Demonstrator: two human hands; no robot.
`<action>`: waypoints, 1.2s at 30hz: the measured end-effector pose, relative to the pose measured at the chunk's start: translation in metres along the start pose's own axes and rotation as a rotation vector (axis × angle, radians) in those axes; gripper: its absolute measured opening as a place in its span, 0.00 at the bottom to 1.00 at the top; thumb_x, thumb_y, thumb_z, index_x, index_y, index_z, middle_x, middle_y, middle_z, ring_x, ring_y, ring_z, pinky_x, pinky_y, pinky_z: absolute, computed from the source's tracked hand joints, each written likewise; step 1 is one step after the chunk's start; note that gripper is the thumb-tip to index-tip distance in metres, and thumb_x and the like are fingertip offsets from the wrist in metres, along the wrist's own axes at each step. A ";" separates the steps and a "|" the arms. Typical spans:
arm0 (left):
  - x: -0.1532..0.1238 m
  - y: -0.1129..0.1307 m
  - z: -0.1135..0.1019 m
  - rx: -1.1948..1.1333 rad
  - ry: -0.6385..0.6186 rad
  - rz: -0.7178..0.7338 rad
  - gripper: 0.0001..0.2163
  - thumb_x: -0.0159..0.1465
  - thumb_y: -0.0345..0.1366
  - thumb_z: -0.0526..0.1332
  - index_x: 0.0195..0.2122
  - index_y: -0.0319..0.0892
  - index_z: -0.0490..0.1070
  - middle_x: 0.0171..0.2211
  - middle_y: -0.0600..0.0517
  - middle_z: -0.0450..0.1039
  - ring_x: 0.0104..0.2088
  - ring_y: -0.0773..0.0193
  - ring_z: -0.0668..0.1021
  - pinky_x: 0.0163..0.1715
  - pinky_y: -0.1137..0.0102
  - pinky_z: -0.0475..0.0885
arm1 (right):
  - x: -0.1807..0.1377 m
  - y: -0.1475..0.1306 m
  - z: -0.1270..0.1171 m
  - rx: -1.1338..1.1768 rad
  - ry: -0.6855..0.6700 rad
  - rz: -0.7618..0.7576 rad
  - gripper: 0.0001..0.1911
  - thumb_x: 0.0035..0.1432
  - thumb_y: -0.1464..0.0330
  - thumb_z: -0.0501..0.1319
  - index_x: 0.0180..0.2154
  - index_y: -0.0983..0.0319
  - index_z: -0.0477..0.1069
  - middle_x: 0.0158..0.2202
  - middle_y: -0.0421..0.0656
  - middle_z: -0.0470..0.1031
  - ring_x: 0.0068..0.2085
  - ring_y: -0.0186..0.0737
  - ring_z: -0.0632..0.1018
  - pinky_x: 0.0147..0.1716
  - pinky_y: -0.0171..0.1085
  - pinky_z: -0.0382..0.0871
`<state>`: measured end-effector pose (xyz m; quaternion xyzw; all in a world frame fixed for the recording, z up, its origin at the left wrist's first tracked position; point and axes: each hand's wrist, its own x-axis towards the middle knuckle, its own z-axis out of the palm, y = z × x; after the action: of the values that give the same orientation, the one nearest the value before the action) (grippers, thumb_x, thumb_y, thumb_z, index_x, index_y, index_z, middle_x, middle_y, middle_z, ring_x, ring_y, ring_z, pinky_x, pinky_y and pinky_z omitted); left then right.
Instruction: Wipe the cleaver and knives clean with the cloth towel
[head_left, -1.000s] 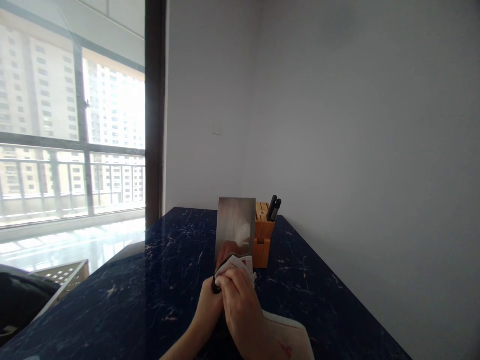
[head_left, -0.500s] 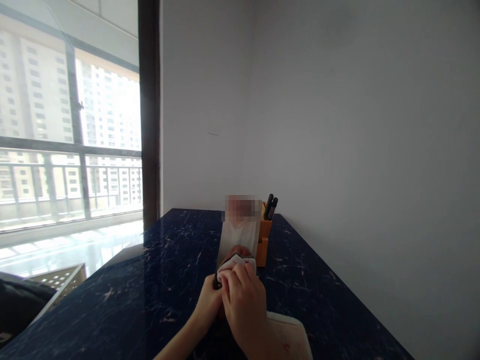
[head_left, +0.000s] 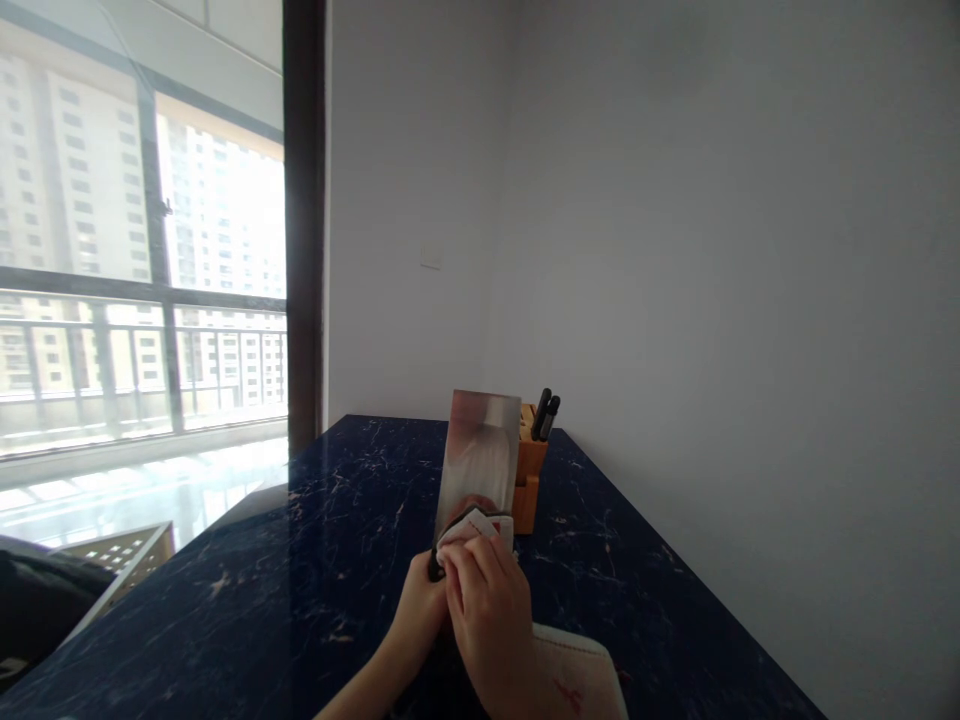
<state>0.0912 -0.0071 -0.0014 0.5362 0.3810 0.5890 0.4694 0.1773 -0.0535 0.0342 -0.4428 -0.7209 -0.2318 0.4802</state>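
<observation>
My left hand (head_left: 418, 608) is closed round the black handle of a broad steel cleaver (head_left: 480, 452), which stands upright with its blade pointing up. My right hand (head_left: 487, 610) is closed on a white cloth with red marks (head_left: 577, 680) and presses a fold of it against the base of the blade. The cloth hangs down under my right wrist. Both hands are low in the middle of the view, over the dark blue marbled countertop (head_left: 315, 560).
A wooden knife block (head_left: 529, 470) with two black handles sticking out stands behind the cleaver, near the white wall on the right. A large window with a dark frame fills the left. A perforated metal box (head_left: 124, 560) sits beside the counter's left edge.
The cleaver has tilted slightly to the right and its reflection has changed. Both hands stay at the base of the blade with the cloth; the view has shifted a little.
</observation>
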 end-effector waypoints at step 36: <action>0.003 -0.005 -0.001 -0.072 -0.087 -0.047 0.07 0.46 0.32 0.61 0.16 0.38 0.63 0.13 0.59 0.61 0.16 0.73 0.61 0.16 0.77 0.58 | 0.005 -0.001 -0.008 0.128 -0.086 0.114 0.09 0.55 0.76 0.54 0.36 0.60 0.68 0.34 0.41 0.72 0.37 0.39 0.71 0.36 0.37 0.65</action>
<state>0.0905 -0.0025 -0.0053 0.5348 0.3511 0.5675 0.5182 0.1797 -0.0581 0.0421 -0.4609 -0.7278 -0.1382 0.4887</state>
